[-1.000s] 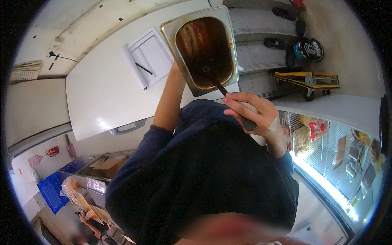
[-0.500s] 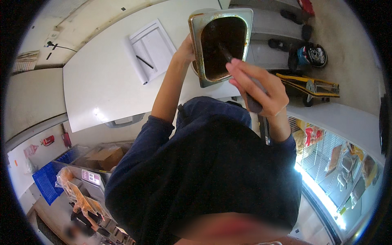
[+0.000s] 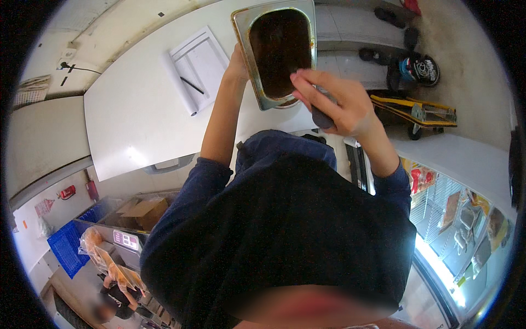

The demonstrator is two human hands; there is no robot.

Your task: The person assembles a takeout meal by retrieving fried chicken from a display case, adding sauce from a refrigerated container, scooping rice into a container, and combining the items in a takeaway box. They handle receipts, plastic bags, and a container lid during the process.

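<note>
A rectangular metal food pan [image 3: 253,82] with a smeared rim is held over the white table, its opening turned toward me. Dark brown residue or sauce [image 3: 278,46] covers its inside. My left hand [image 3: 236,64] is closed on the pan's left side, its fingers mostly hidden behind the rim. My right hand [image 3: 342,107] is wrapped round the dark handle [image 3: 322,118] of a utensil whose other end reaches into the pan; that end is lost against the dark inside, so its kind cannot be told. Part of a rounded rim [image 3: 290,104] shows beneath the pan.
On the white table [image 3: 126,109], left of the pan, lie a paper pad [image 3: 205,60] and a black pen [image 3: 192,85]. A yellow-framed trolley [image 3: 419,112] is at the right. Below it stands a lit display fridge [image 3: 438,219] with packets. Another person [image 3: 118,299] is at lower left.
The pan has shifted left and slightly up in the picture, along with my left hand. My right hand has moved left and up with the utensil, which now sits lower in the pan's opening.
</note>
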